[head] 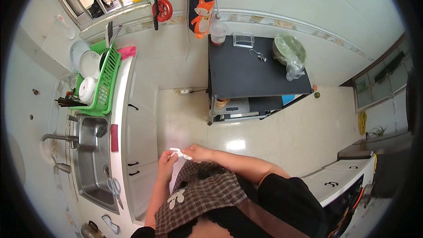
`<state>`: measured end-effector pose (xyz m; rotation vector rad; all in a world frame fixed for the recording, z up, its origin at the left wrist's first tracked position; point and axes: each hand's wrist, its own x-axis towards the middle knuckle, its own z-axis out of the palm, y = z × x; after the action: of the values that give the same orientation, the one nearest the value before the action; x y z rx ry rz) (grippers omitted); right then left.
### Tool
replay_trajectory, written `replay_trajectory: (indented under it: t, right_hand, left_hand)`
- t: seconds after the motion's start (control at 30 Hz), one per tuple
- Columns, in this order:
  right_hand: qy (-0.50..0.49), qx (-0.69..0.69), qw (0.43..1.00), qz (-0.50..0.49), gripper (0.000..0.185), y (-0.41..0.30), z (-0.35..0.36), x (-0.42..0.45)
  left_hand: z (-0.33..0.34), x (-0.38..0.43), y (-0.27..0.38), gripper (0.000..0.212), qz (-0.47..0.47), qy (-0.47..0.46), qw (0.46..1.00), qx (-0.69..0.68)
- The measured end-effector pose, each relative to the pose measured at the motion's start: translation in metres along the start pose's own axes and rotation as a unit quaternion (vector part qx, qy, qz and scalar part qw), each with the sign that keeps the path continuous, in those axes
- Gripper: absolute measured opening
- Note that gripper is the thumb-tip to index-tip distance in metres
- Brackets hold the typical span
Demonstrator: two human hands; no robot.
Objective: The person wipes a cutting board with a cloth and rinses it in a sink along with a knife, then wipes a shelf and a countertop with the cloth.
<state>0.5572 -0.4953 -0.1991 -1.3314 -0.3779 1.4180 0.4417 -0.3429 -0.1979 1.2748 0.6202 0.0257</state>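
Both of my hands meet in front of my plaid apron, gripping a small white item that looks like folded paper or tissue. My left hand pinches its left part between thumb and fingers. On the other end, my right hand has its fingers closed. What the white item is exactly is too small to tell. Tiled floor shows beneath the hands, and white cabinet doors stand to their left.
A steel sink with a faucet lies at left, scissors on its edge. Behind it stands a green dish rack. Ahead is a black shelf cart bearing a green bowl with a plastic bag. A stove counter runs along the right.
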Motion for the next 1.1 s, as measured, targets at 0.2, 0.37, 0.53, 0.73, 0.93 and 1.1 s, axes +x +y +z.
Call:
replay_trajectory:
  t: [0.2, 0.37, 0.53, 0.73, 0.93, 1.1]
  right_hand:
    - [0.058, -0.043, 0.997, -0.027, 0.026, -0.008, 0.007, -0.012]
    - [0.109, -0.076, 0.988, -0.082, 0.018, 0.006, 0.005, -0.001]
    - [0.095, -0.126, 0.983, -0.096, 0.017, 0.005, 0.001, 0.018]
    - [0.268, -0.132, 0.939, -0.170, 0.018, -0.043, -0.063, -0.017]
    - [0.743, 0.067, 0.541, -0.389, 0.016, -0.073, -0.332, -0.116]
    - [0.848, 0.208, 0.472, -0.121, 0.056, -0.091, -0.447, -0.181]
  left_hand:
    - [0.004, -0.001, -0.009, 0.015, 0.023, -0.027, 0.999, -0.007]
    - [0.010, 0.008, -0.002, 0.012, 0.067, -0.101, 0.993, -0.011]
    - [0.001, 0.006, -0.006, 0.012, 0.076, -0.023, 0.997, 0.023]
    - [-0.023, 0.016, 0.004, 0.019, 0.042, 0.124, 0.990, 0.057]
    - [-0.023, 0.032, 0.014, 0.016, 0.042, 0.176, 0.983, 0.029]
    - [0.039, 0.045, 0.020, 0.015, -0.018, 0.224, 0.974, 0.015]
